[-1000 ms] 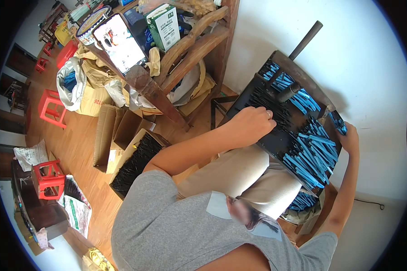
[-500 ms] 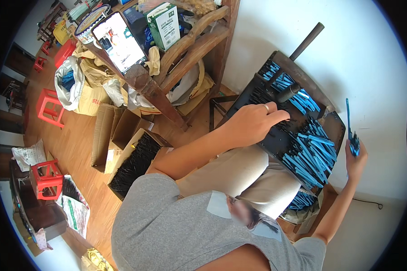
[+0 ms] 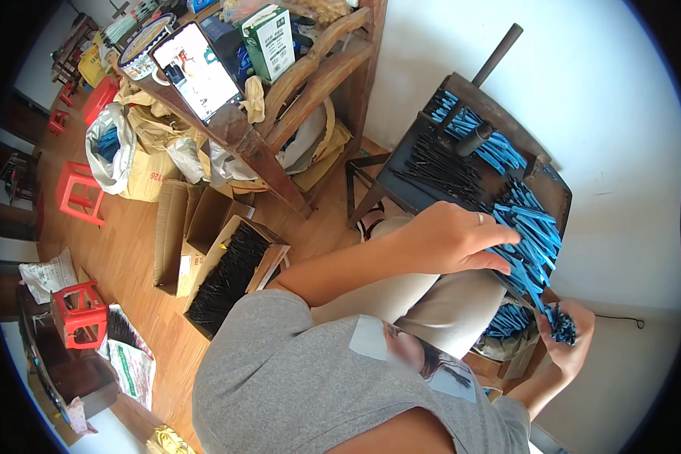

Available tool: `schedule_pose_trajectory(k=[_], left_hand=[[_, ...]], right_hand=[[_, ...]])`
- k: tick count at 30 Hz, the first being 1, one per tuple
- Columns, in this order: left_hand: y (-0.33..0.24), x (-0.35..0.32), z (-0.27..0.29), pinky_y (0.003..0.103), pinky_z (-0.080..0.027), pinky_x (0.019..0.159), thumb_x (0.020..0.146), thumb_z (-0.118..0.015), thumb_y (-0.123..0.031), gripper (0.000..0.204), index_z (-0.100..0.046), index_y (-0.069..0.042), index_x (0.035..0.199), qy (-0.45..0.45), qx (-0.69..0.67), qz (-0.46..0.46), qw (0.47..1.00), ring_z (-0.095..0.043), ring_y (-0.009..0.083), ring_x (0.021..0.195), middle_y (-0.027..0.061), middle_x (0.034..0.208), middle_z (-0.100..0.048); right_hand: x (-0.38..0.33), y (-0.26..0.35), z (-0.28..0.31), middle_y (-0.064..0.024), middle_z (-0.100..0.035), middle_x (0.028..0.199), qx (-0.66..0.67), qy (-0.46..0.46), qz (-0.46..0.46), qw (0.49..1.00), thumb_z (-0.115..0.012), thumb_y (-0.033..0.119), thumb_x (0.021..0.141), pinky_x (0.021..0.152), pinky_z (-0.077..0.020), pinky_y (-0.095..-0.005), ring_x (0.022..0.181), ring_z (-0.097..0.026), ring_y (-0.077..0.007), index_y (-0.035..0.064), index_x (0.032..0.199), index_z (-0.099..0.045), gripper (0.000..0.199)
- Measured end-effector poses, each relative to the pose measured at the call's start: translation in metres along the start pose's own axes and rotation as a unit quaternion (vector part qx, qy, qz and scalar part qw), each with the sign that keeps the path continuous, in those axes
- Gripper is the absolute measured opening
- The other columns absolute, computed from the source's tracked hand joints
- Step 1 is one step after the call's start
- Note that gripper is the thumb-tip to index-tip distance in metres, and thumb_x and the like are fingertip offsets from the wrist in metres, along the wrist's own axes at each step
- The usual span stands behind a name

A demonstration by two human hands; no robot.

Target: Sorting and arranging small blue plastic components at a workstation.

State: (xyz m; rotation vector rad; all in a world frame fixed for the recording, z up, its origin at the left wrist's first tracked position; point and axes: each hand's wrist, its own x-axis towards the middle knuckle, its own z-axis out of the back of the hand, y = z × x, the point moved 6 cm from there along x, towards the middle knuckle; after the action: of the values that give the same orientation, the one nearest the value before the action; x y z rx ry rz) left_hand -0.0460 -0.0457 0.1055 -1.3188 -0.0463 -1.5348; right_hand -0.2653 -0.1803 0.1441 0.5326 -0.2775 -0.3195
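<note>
My left hand (image 3: 461,238), a ring on one finger, reaches over the near edge of a dark metal worktop (image 3: 401,178). Its thumb and forefinger are apart, close to a loose pile of thin blue sticks (image 3: 533,227); whether they touch one is hard to tell. My right hand (image 3: 569,340) is closed round a bundle of blue sticks with dark ends (image 3: 561,324), low beside the worktop's right corner. Thin black sticks (image 3: 443,163) lie on the worktop's left part. More blue sticks (image 3: 473,132) lie behind a dark upright cylinder (image 3: 474,140).
A dark bar (image 3: 498,53) sticks up behind the worktop, near the white wall. Below my right hand a bag holds blue sticks (image 3: 509,321). A box of black strips (image 3: 231,276) stands at my left. A lit phone (image 3: 197,72) leans on a wooden shelf (image 3: 310,83).
My left hand has moved right, from the black sticks to the blue pile, its fingers now apart. My right hand has come down and inward with its bundle.
</note>
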Motion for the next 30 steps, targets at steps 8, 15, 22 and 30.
schedule_pose_trajectory(k=[8, 15, 22, 30], left_hand=[[0.000, -0.021, 0.001, 0.033, -0.044, 0.047, 0.074, -0.074, -0.020, 0.018, -0.065, -0.005, 0.077, -0.007, -0.069, 0.015, 0.997, -0.059, 0.0254, 0.056, 0.0060, 0.066, -0.060], [0.011, -0.043, 0.012, 0.022, -0.035, 0.048, 0.080, -0.069, -0.009, 0.016, -0.061, 0.003, 0.075, -0.018, -0.218, 0.247, 0.944, -0.048, 0.0057, 0.054, 0.0021, 0.061, -0.055], [0.022, -0.074, -0.012, 0.018, -0.030, 0.049, 0.087, -0.064, -0.016, 0.018, -0.062, -0.002, 0.076, -0.035, -0.369, 0.371, 0.852, -0.039, -0.0012, 0.058, -0.0077, 0.064, -0.048], [0.006, -0.095, -0.049, 0.017, -0.031, 0.051, 0.089, -0.062, -0.020, 0.018, -0.063, -0.003, 0.083, 0.030, -0.427, 0.385, 0.817, -0.042, -0.0015, 0.061, -0.0080, 0.068, -0.051]], right_hand=[[-0.002, 0.004, -0.018, -0.0058, -0.059, 0.070, 0.032, 0.048, 0.020, 0.998, -0.078, 0.001, 0.066, 0.059, -0.0468, -0.0250, 0.062, -0.057, -0.0144, 0.0013, 0.086, -0.057, 0.029], [-0.012, -0.021, -0.041, 0.0012, -0.046, 0.056, 0.422, -0.179, 0.042, 0.888, -0.073, 0.026, 0.079, 0.042, -0.0309, -0.0229, 0.040, -0.040, -0.0085, 0.0054, 0.099, -0.051, 0.036], [-0.007, 0.004, -0.083, 0.0056, -0.037, 0.052, 0.501, -0.267, 0.107, 0.816, -0.066, 0.023, 0.084, 0.051, -0.0317, -0.0240, 0.041, -0.034, -0.0058, 0.0047, 0.123, -0.048, 0.047], [-0.006, 0.031, -0.122, 0.0017, -0.045, 0.055, 0.584, -0.259, 0.111, 0.761, -0.063, 0.019, 0.086, 0.049, -0.0359, -0.0280, 0.041, -0.042, -0.0093, 0.0024, 0.108, -0.051, 0.030]])
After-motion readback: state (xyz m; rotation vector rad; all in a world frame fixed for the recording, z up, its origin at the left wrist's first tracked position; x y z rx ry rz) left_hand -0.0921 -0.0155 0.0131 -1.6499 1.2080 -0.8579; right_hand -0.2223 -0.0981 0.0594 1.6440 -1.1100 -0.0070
